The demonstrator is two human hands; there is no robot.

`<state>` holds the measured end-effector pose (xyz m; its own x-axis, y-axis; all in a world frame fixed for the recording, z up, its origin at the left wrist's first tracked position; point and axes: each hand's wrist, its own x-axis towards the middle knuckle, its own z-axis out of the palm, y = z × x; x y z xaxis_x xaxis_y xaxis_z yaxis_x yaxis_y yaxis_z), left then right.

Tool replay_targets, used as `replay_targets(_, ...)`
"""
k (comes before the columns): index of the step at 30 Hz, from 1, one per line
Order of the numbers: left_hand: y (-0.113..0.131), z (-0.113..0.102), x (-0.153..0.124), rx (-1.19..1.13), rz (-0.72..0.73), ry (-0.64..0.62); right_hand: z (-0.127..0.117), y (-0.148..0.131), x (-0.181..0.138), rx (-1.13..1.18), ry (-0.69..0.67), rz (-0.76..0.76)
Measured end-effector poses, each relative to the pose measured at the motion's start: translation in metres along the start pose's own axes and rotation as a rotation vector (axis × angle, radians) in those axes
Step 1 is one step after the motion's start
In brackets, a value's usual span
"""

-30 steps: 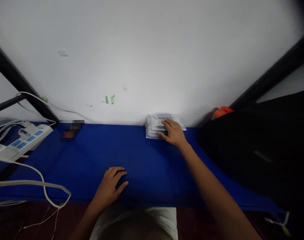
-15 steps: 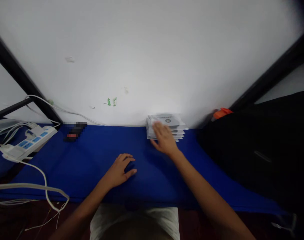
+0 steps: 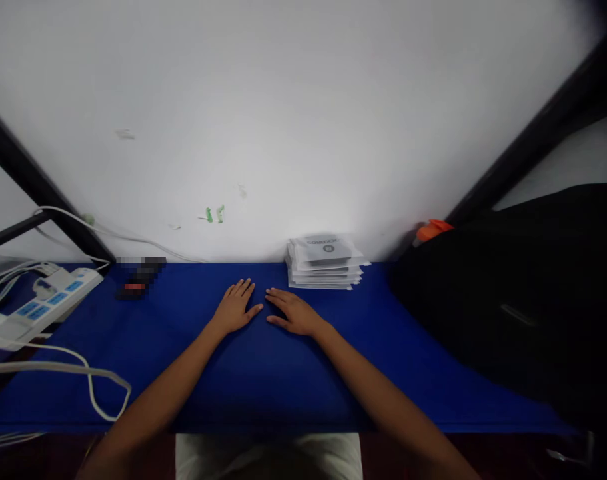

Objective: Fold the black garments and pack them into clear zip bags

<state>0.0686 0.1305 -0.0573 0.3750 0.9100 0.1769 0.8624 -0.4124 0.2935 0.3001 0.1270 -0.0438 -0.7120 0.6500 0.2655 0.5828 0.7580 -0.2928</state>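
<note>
My left hand (image 3: 236, 308) lies flat on the blue tabletop (image 3: 263, 380), fingers stretched out and holding nothing. Close to its right, my right hand (image 3: 294, 312) rests palm down with its fingers extended toward the left, also empty. Just beyond my right hand, against the wall, sits a stack of flat white packets (image 3: 326, 261). The top packet carries a grey printed panel with dark lettering and a round mark. Neither hand touches the stack.
A white power strip (image 3: 50, 307) with plugs and loose cables (image 3: 90, 380) lies at the left. Near it is a dark, pixelated object (image 3: 140, 277). A large black cloth-like mass (image 3: 503, 293) covers the right side, with an orange item (image 3: 434, 230) behind it.
My right hand has come off the stack of packets and moved left and nearer onto the tabletop. My left hand has slid forward and flattened out.
</note>
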Motion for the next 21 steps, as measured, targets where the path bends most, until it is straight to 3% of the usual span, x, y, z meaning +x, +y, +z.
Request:
replay_targets(9,-0.008,0.002,-0.001,0.001,0.008,-0.044,0.002,0.006,-0.001,0.219,-0.025,0.062)
replay_targets(21,-0.011,0.005,-0.002,-0.007,0.027,-0.014,0.007,0.010,-0.002,0.227,-0.023,0.056)
